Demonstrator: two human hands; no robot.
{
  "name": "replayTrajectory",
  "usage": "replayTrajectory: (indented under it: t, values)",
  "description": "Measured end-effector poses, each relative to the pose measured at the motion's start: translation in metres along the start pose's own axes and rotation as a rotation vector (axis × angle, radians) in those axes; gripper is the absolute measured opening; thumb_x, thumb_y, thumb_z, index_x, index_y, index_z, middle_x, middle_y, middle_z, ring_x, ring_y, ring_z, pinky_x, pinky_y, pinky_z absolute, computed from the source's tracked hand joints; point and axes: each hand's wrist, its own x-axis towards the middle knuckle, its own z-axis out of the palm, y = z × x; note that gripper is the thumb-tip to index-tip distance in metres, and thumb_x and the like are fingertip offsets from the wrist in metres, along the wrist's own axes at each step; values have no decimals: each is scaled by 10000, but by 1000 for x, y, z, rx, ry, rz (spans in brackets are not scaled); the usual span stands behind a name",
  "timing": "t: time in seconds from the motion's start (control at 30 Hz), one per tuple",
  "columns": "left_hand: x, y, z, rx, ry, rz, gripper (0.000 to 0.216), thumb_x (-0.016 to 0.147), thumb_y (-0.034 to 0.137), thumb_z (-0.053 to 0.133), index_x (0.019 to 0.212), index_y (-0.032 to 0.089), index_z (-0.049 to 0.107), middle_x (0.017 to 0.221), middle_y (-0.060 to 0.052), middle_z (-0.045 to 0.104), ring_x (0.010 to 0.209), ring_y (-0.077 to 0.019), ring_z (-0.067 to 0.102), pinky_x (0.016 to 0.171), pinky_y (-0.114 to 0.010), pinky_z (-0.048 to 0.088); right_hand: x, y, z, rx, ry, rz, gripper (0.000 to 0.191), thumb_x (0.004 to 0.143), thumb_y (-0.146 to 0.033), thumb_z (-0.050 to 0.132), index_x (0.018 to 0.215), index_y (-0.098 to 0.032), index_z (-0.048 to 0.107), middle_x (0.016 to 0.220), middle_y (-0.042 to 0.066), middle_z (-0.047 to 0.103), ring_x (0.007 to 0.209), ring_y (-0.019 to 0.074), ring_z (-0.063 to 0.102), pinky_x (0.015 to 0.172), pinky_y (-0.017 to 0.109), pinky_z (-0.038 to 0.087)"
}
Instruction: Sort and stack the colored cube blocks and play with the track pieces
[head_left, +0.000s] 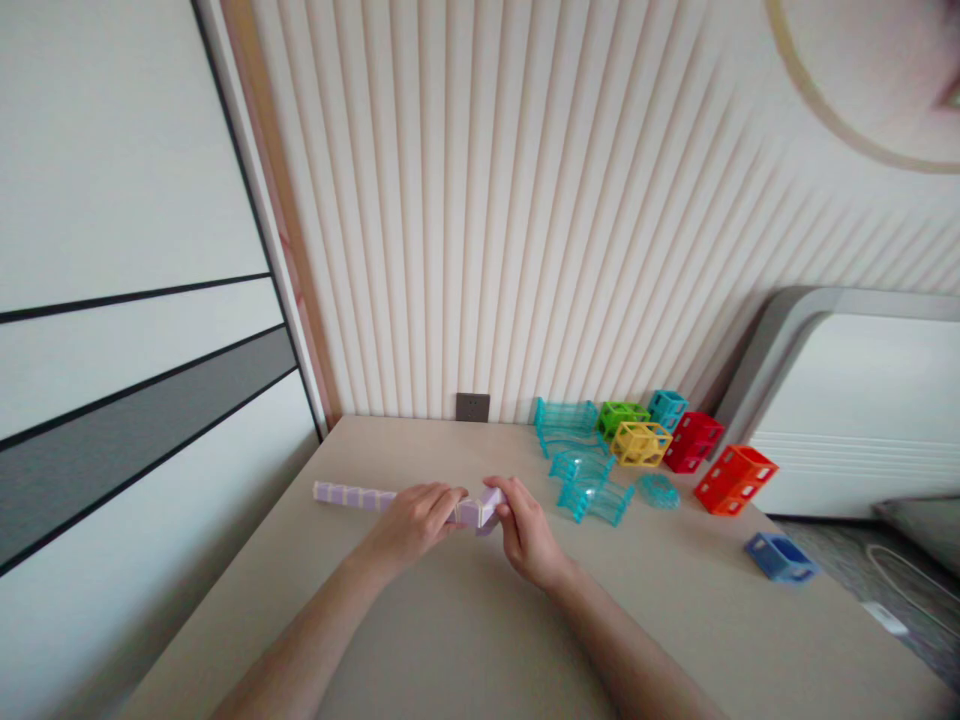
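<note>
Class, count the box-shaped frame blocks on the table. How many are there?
6: green, yellow, teal and red clustered by the wall, orange right of them, blue nearest. More may hide behind.

We can read no writing, number, brand or sign anywhere in view. The track [352, 495], the blocks [735, 480] and the socket [472, 407] are too small and blurred for us to make out any marking on them.
</note>
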Motion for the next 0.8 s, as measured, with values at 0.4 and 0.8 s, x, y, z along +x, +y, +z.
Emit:
replayTrajectory:
  t: [0.4, 0.8]
  values:
    - [1, 3, -7, 121, 73, 94, 278, 989, 445, 496, 1045, 182, 568, 757, -21, 668, 654, -191, 657, 560, -298, 468, 0, -3, 2, -126, -104, -30, 323, 1049, -331, 325, 1279, -210, 517, 927, 83, 641, 838, 211, 601, 768, 310, 482]
    - [5, 9, -4, 252, 89, 40, 137, 945, 211, 603, 1078, 204, 571, 764, 6, 633, 725, -194, 603, 655, -334, 404, 10, -16, 1, 42, -140, 258, 411, 1042, -443, 326, 1071, -189, 648, 884, 56, 686, 775, 177, 617, 738, 268, 448]
